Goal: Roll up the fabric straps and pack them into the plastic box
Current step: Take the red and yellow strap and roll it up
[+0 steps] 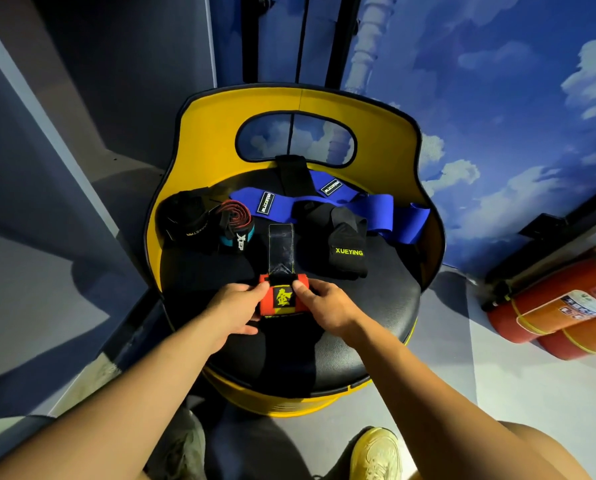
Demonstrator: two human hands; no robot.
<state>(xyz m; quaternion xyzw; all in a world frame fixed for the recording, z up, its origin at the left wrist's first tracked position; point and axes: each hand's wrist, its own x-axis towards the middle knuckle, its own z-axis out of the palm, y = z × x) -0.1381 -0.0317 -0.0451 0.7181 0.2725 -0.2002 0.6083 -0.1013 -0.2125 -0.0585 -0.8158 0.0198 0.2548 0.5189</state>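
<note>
Both grips are pinching the soft, light red strap roll [283,297]: left hand [235,306] and right hand [327,304] at its ends, keeping springy fabric from unrolling.

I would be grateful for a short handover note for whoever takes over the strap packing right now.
Left hand and right hand both pinch the red strap roll on the black seat; its black tail lies unrolled.
Rolled already: black roll, red-and-teal roll, XUEYING wrap.
Blue straps lie loose at the back.
Left: finish the red roll, roll the blue straps, pack everything. No plastic box is in view.
</note>
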